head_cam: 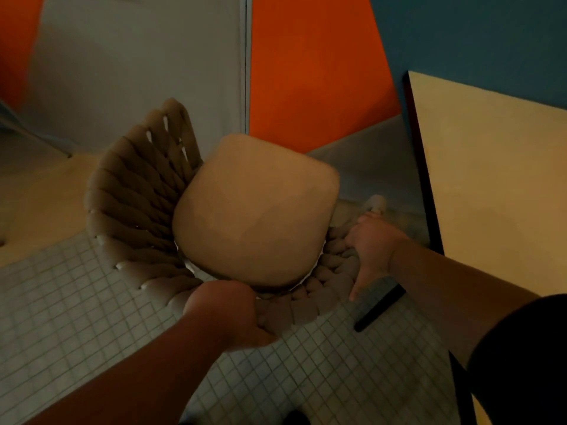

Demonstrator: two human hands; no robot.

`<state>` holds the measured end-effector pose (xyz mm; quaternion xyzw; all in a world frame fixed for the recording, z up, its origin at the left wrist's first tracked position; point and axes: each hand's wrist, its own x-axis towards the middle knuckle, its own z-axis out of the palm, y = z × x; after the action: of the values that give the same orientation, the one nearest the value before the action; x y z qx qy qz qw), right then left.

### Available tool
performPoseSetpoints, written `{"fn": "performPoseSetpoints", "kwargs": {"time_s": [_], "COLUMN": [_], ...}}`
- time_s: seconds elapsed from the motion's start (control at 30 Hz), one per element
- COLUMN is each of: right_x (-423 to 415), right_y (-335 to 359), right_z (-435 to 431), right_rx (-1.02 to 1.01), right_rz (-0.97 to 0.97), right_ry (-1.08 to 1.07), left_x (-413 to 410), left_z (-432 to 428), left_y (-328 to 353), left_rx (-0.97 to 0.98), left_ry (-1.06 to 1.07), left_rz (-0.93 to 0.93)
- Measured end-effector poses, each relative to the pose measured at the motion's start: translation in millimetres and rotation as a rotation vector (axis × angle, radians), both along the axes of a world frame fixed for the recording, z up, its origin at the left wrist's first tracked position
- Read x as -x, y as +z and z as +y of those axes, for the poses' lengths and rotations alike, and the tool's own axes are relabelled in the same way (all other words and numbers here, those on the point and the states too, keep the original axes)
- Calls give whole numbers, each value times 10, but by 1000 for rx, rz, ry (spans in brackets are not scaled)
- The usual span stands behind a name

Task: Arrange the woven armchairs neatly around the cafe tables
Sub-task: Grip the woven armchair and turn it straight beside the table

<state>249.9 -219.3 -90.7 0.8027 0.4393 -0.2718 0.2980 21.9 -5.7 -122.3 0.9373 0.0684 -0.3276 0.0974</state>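
One thick-roped beige woven armchair (pixel 129 194) with tan cushion (pixel 254 216) is clenched by left grip (pixel 227 314) and right grip (pixel 371 246).

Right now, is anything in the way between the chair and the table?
Nothing visible is. The left hand and right hand grip the rim of the woven armchair, and only floor shows between it and the table on the right.

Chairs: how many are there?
1. The chair is in the middle, left of the table, with the left hand and right hand gripping its woven rim. More may be hidden out of view.
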Motion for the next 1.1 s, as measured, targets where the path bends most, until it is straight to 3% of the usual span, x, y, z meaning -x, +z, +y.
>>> {"fn": "performPoseSetpoints", "kwargs": {"time_s": [0.17,0.33,0.63,0.87,1.1], "right_x": [181,551,1359,1618,1619], "right_y": [101,-31,87,-56,-54], "right_z": [2,-138,151,336,303], "right_rx": [0,-139,-266,-274,-345], "right_rz": [2,-14,21,-49,-59], "right_ry": [-88,-208,-537,-605,-602], "left_x": [19,28,-254,-456,-347], "left_z": [85,343,1043,1336,1332], "left_y": [54,148,181,218,319], "left_rx": [-15,-70,-108,-152,-248], "left_ry": [-38,-150,-393,-527,-528], "left_rz": [14,18,155,203,27]}}
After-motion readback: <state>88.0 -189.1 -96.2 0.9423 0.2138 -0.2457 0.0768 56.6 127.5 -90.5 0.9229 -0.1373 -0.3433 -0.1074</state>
